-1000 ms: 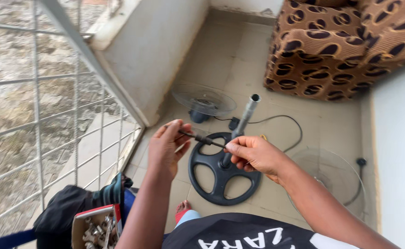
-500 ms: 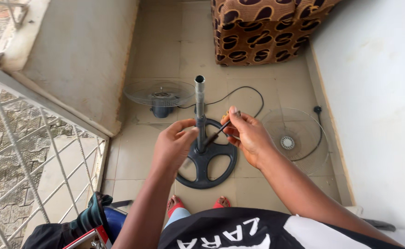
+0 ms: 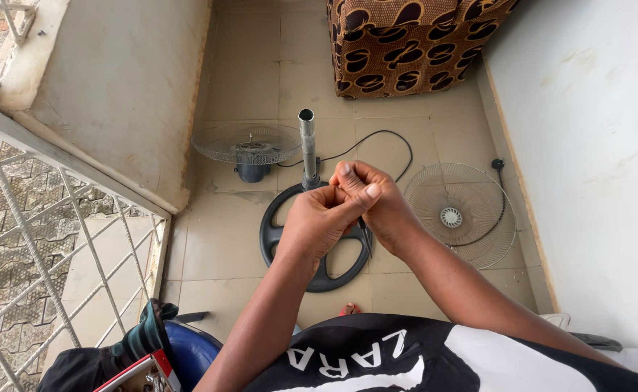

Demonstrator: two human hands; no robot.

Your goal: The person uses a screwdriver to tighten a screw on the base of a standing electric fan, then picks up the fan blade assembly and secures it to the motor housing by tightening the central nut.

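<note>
Black cable (image 3: 366,236) pinched between left hand (image 3: 319,221) and right hand (image 3: 377,199), both closed on it, above fan base (image 3: 275,236) with upright pole (image 3: 308,145); grille (image 3: 457,214) right.

Tiled floor (image 3: 254,65), white wall (image 3: 595,131), patterned sofa (image 3: 406,43) (brown).

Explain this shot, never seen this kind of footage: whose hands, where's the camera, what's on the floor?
The camera sits on a person's head and looks down, so both hands are that person's own. The left hand and right hand meet, fingers pinched around a thin dark tool; what kind is unclear. Below, on the tiled floor, lies a round black fan base with an upright metal pole. Nearby are a fan motor with rear grille, a loose wire grille and a patterned seat.
</note>
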